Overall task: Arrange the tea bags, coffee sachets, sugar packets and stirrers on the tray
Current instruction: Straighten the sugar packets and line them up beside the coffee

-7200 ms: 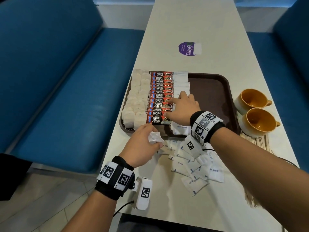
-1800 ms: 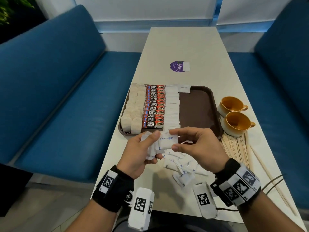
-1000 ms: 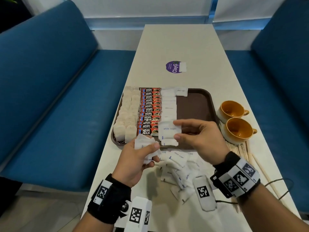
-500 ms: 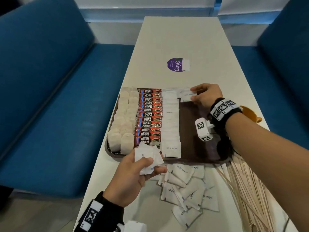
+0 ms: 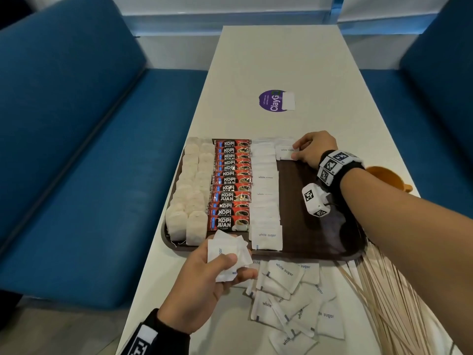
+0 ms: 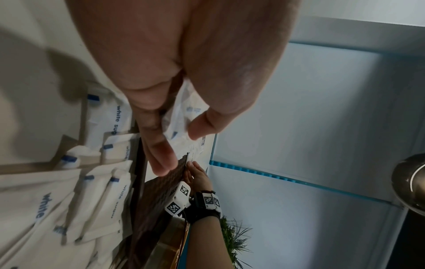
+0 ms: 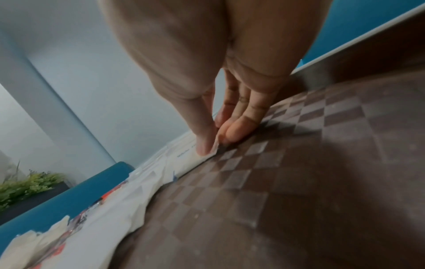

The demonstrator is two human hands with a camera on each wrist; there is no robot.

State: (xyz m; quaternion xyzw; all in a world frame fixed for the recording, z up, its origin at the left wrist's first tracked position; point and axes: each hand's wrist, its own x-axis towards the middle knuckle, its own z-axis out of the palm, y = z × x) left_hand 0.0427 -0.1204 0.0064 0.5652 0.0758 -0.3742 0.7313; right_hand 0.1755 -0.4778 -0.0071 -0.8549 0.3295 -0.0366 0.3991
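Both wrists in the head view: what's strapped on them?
The right hand has a black wristband carrying white squares printed with black coded markers, plus a white camera block with the same markers and a thin cable. The left hand has a black cuff with a white marker patch, cut off by the frame.

- Café or canteen booth: blue padded benches are flanking a long white table.
- A brown serving tray and a round promotional sticker are lying on it.

Right half of the brown checkered plastic tray being left bare, flanked by pale wooden stirrers and loose white sugar packets.
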